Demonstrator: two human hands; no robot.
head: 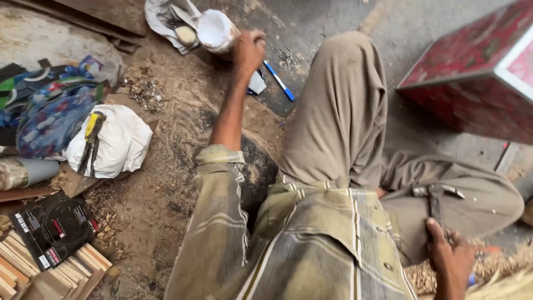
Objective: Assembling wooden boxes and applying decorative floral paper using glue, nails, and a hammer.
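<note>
My left hand (250,50) reaches forward with its fingers curled, right beside a white pot (215,30) on the ground; I cannot tell whether anything is pinched in it. A blue pen (279,80) and a scatter of small nails (286,55) lie just right of that hand. Low on the right, my right hand (449,255) grips the handle of a hammer (436,194), whose metal head rests on my trouser leg (338,111).
A red patterned box (477,83) stands at the upper right. On the left lie a white cloth bundle (119,144) with yellow-handled pliers (91,133), a colourful bag (50,111), a grey tube (25,171), a black disc packet (55,225) on wooden strips (33,272), and sawdust.
</note>
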